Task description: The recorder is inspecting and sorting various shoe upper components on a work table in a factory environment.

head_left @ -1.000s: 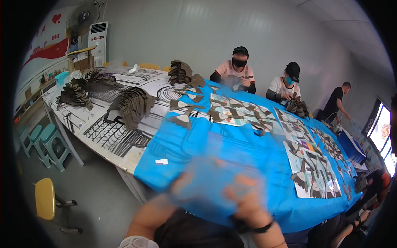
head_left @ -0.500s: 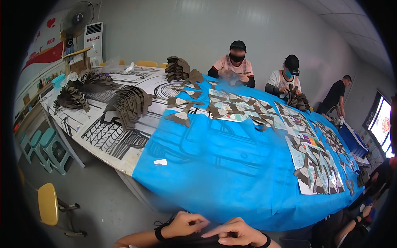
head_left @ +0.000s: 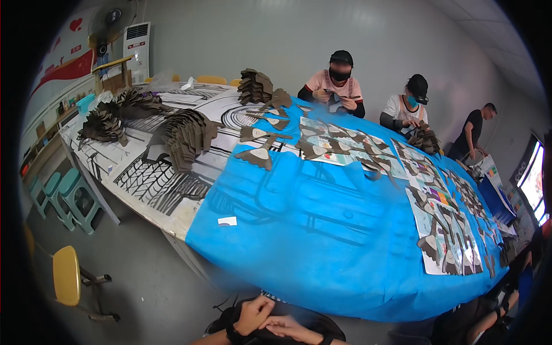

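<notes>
Low in front of me, my left hand (head_left: 254, 315) is curled closed, its fingers bent inward. Touching it from the right, my right hand (head_left: 290, 329) has its fingers pressed together against the left. What they hold, if anything, is hidden. Both hands rest over something black (head_left: 322, 328) at my lap, just off the near edge of the blue cloth (head_left: 287, 247) on the table. A small white card (head_left: 227, 221) is the nearest loose thing on that cloth. Farther off lie flat dark brown cut pieces with pale patches (head_left: 255, 156).
Stacked brown pieces (head_left: 185, 138) stand on the table's left part, over black-and-white printed sheets (head_left: 155, 181). Printed sheets with brown pieces (head_left: 440, 230) lie on the right. Two people (head_left: 339, 86) work across the table. A yellow chair (head_left: 66, 276) and green stools (head_left: 80, 190) are at left.
My hands have come together; before, they were apart with fingers pointing at each other. The view has shifted slightly. The person across now holds a dark piece higher.
</notes>
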Demonstrator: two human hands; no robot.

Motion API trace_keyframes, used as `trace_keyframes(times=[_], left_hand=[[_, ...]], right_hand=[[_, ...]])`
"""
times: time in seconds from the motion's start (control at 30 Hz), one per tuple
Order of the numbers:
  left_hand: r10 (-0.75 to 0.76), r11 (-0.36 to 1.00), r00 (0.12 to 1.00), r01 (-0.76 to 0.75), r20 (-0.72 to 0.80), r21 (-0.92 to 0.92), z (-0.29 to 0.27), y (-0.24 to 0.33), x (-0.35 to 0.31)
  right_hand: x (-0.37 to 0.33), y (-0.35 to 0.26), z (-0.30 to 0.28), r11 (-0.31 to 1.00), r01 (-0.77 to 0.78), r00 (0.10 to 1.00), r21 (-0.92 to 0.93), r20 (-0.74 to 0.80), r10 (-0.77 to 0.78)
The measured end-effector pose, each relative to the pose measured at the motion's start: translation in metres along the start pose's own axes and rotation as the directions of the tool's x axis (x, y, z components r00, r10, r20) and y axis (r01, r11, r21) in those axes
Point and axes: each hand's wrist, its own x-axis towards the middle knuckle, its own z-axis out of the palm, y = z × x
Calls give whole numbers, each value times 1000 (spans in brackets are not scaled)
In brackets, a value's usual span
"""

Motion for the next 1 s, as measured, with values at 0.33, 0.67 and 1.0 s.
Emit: trace_keyframes(times=[0.33, 0.67, 1.0], left_hand=[[173, 957, 978, -196, 120, 215, 5, -7, 10], [176, 962, 982, -187, 73, 200, 6, -10, 6], [585, 791, 772, -476, 248, -385, -19, 147, 33]], right_hand=[[4, 20, -17, 849, 53, 999, -526, 26, -46], [5, 39, -22, 918, 66, 998, -392, 18, -64], [2, 37, -20, 883, 96, 990, -460, -51, -135]])
